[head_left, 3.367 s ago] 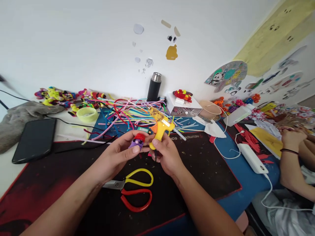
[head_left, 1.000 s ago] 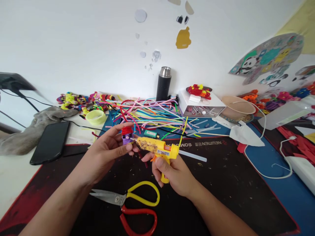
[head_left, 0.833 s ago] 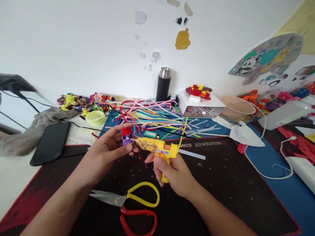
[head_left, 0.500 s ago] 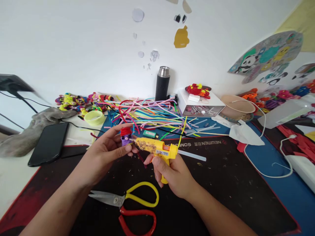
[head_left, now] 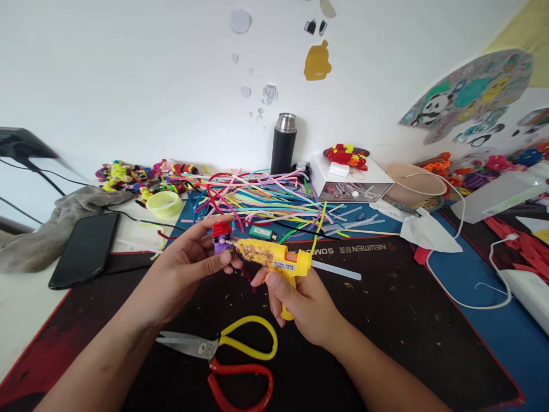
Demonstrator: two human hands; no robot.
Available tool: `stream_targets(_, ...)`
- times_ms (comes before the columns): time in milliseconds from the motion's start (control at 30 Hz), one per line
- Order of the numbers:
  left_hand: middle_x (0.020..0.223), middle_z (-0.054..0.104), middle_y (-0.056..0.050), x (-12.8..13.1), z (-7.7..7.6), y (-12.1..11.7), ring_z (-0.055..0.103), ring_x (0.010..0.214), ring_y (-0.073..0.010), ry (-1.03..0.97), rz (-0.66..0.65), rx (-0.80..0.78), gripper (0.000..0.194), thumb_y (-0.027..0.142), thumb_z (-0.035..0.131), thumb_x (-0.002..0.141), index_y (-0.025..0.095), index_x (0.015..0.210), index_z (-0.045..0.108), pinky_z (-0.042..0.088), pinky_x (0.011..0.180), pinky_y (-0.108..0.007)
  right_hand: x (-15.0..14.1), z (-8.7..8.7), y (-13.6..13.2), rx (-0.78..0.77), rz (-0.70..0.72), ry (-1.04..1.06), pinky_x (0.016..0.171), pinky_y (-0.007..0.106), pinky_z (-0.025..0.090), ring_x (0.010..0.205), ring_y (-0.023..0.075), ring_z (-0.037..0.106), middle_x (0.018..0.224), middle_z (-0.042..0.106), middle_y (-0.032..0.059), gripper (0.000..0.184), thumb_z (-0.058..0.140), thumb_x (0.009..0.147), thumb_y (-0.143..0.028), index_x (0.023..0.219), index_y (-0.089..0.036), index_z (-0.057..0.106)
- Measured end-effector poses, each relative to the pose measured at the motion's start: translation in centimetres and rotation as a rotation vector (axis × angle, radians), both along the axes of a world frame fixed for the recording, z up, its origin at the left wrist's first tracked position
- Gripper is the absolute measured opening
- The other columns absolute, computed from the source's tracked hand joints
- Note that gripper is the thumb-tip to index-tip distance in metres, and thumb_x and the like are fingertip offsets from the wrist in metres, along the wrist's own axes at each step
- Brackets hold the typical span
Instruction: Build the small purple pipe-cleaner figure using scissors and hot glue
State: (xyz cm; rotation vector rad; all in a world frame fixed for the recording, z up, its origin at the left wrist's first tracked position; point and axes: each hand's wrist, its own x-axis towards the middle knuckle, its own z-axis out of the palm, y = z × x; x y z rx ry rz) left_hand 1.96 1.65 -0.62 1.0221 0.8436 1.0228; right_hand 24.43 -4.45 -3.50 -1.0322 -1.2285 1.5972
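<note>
Between the fingers of my left hand [head_left: 191, 257] is a small fuzzy pipe-cleaner figure [head_left: 222, 237], red on top and purple below. My right hand [head_left: 295, 294] is wrapped round the handle of a yellow glue gun [head_left: 268, 256], a finger by its orange trigger. The gun's nozzle points left and meets the purple part, or comes very near it. A clear glue stick [head_left: 337, 270] juts from the gun's back. Below both hands, scissors [head_left: 214, 347] with one yellow and one red handle lie open on the dark mat [head_left: 377, 337].
Behind my hands lies a pile of coloured pipe cleaners [head_left: 257, 197]. A black thermos [head_left: 283, 143] and a white drawer box [head_left: 351, 180] stand by the wall. On the left are a phone [head_left: 84, 250] and a roll of pale green tape [head_left: 164, 204]. A white cable [head_left: 461, 306] crosses the right side.
The view has shifted slightly. Both hands keep their holds, and the glue gun's nozzle stays at the purple part of the figure, which looks turned very slightly.
</note>
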Motion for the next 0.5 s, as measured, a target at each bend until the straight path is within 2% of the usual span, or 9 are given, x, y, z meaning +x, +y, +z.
stream_targets(500,0.088,0.085,-0.006,0.01,0.11,-0.01,0.080,0.078,-0.0195,0.013,-0.003,0.003,0.056,0.025,0.103,0.081,0.023,0.133,0.081,0.065,0.072,-0.024,-0.05,0.05,-0.14,-0.009,-0.026,-0.028,0.047,0.023,0.039,0.046,0.0096,0.048,0.056,0.054,-0.0064,0.072,0.067,0.097,-0.087,0.103,-0.015,0.072)
